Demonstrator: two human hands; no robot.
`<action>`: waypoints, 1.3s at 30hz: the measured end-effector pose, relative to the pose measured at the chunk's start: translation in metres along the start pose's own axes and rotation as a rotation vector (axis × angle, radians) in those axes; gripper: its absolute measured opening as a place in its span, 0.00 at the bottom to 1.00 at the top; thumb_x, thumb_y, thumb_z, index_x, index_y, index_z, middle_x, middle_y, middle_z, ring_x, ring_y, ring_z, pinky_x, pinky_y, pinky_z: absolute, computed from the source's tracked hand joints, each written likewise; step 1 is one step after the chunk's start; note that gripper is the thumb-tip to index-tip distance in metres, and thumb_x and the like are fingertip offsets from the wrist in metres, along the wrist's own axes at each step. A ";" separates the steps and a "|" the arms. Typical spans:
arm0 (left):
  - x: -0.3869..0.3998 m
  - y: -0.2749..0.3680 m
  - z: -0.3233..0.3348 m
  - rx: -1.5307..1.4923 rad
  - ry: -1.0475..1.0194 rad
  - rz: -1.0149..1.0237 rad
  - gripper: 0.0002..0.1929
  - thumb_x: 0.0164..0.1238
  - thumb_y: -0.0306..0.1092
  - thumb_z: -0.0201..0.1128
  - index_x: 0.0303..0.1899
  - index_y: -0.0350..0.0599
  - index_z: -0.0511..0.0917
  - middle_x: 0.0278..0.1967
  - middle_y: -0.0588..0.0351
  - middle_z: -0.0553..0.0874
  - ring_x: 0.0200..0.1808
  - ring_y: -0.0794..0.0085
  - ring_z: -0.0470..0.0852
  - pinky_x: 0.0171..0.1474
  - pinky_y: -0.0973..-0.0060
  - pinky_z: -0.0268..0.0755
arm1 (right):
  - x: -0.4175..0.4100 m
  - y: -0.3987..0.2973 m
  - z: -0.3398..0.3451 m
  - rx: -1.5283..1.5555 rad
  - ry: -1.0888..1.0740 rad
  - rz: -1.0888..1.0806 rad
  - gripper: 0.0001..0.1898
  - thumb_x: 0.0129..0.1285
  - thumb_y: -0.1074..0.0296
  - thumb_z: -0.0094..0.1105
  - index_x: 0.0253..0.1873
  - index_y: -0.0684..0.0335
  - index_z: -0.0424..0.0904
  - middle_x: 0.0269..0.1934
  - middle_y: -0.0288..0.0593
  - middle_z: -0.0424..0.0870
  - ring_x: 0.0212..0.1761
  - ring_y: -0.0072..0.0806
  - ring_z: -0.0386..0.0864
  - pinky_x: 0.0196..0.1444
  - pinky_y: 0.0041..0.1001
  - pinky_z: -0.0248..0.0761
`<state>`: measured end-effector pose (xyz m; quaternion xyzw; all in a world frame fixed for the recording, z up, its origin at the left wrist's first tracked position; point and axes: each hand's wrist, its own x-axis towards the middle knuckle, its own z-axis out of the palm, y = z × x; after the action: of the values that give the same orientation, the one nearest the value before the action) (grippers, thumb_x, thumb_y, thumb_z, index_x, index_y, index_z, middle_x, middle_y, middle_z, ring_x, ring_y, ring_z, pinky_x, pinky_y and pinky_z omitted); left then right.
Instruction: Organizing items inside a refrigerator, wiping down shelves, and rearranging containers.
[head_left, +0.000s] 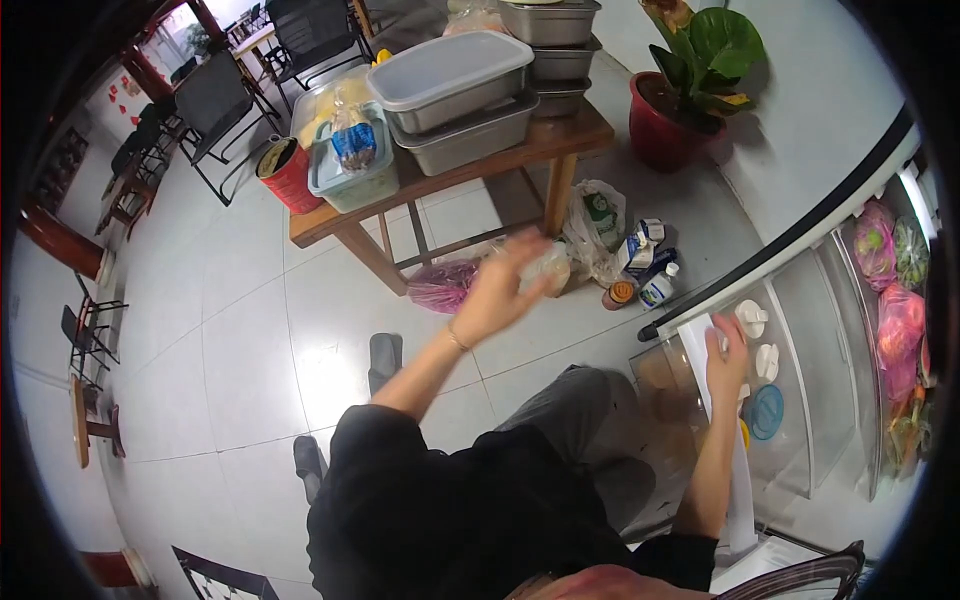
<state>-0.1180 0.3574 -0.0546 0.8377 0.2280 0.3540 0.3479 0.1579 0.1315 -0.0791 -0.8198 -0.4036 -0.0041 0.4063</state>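
My left hand (506, 289) is stretched out over the floor in front of the wooden bench (577, 139), blurred, its fingers apart and nothing seen in it. My right hand (726, 360) is at the white edge of a refrigerator door shelf (697, 341); a small white thing shows by its fingers, and whether it grips it I cannot tell. Beside that hand, white-capped containers (751, 319) and a blue round lid (766, 412) stand in the door shelf. On the floor are a white bottle (658, 286), a jar with an orange lid (618, 295) and blue-and-white cartons (640, 251).
Lidded steel containers (450, 71), a light-blue plastic box (352, 172) and a red can (289, 176) stand on the bench. A pink plastic bag (442, 285) lies under it. A potted plant (675, 127) stands behind. Bagged produce (900, 330) is inside the refrigerator at right.
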 end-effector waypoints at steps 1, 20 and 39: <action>0.011 0.011 -0.029 0.074 0.082 0.030 0.18 0.57 0.33 0.63 0.50 0.41 0.74 0.52 0.46 0.75 0.53 0.62 0.74 0.55 0.72 0.65 | 0.015 -0.016 0.010 0.107 -0.030 -0.013 0.13 0.57 0.69 0.56 0.47 0.64 0.77 0.51 0.55 0.74 0.57 0.41 0.69 0.57 0.30 0.60; 0.185 0.040 -0.152 -0.298 0.240 -0.002 0.28 0.57 0.44 0.61 0.55 0.35 0.68 0.48 0.48 0.76 0.50 0.69 0.75 0.51 0.78 0.65 | 0.101 -0.148 0.078 0.585 -0.514 0.030 0.12 0.59 0.70 0.56 0.48 0.65 0.76 0.45 0.39 0.77 0.38 0.17 0.73 0.42 0.18 0.65; 0.355 0.011 -0.136 -0.831 0.596 -0.563 0.17 0.60 0.35 0.54 0.47 0.32 0.73 0.42 0.45 0.80 0.41 0.62 0.80 0.41 0.64 0.73 | -0.023 -0.033 0.005 1.034 0.040 0.718 0.18 0.61 0.67 0.52 0.55 0.63 0.66 0.52 0.43 0.71 0.49 0.35 0.73 0.51 0.29 0.66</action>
<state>0.0102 0.6307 0.1774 0.4023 0.3717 0.5280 0.6490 0.1185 0.1305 -0.0682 -0.6016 -0.0454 0.3127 0.7337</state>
